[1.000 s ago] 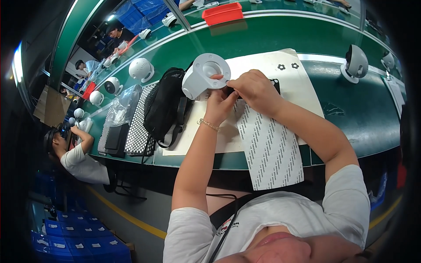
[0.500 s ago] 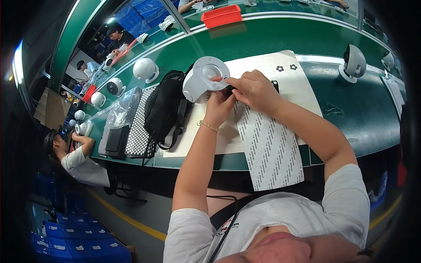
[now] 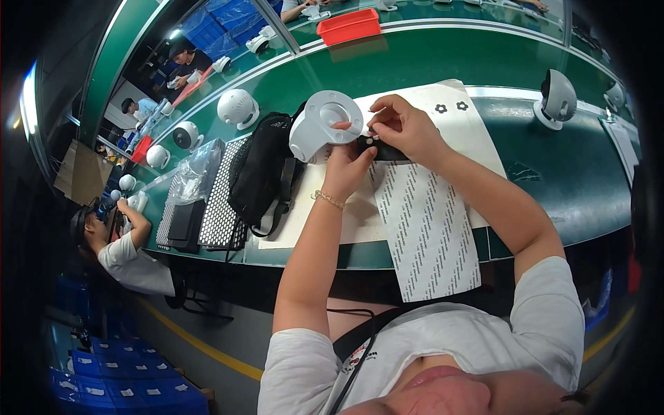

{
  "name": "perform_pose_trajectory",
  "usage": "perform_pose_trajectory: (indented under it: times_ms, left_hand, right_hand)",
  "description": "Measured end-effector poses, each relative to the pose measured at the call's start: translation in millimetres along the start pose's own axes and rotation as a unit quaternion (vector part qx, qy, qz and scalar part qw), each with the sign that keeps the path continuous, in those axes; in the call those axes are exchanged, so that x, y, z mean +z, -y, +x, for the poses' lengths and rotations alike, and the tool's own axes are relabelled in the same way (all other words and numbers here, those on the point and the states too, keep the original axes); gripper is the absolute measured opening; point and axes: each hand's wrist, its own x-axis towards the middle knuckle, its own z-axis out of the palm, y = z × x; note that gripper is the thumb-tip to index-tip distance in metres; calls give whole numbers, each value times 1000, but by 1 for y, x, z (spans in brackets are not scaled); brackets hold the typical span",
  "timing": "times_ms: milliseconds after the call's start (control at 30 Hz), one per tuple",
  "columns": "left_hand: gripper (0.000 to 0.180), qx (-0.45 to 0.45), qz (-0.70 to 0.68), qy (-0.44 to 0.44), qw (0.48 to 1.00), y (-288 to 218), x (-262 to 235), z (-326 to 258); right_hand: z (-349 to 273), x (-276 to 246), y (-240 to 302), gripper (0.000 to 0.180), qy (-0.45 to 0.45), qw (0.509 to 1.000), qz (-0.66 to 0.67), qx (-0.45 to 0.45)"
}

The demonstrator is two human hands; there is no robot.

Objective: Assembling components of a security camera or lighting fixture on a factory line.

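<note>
My left hand [image 3: 344,167] is closed around a white camera housing [image 3: 302,135], tilted with its round ring base facing up. The fingertips show at the ring's opening. Beside the ring, my right hand [image 3: 408,133] pinches its thumb and forefinger together over small pale dots [image 3: 371,139] on something dark. What the pinch holds is too small to make out. Under the right hand lies a black piece [image 3: 391,152], at the top of a white printed backing sheet [image 3: 429,235] that hangs over the table's front edge.
A cream board [image 3: 477,142] bearing two black flower-shaped pads [image 3: 452,107] covers the table's middle. To the left lie a black bag [image 3: 259,173] and perforated panels [image 3: 223,207]. White cameras [image 3: 237,108] line the conveyor; another camera [image 3: 557,100] stands right. A co-worker [image 3: 131,256] sits left.
My right hand has lifted slightly off the ring's edge, uncovering the pale dots and the black piece. My left hand keeps its hold. Cameras on the left conveyor have shifted a little rightward.
</note>
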Motion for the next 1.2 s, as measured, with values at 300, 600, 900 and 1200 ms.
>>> perform_pose_trajectory:
  times_ms: [300,600,900,1200]
  left_hand:
    - [61,10,-1,-2,1000,-1,0,1]
    - [62,6,-30,-8,999,2,-1,0]
    - [66,-12,-36,19,999,-3,0,1]
    - [65,10,-14,0,1000,-2,-1,0]
  right_hand:
    - [4,-8,1,28,-2,997,-62,-35]
    - [12,3,11,29,13,988,-134,-72]
    - [18,10,-1,27,34,999,-17,-33]
    - [21,2,-1,25,24,997,-39,-56]
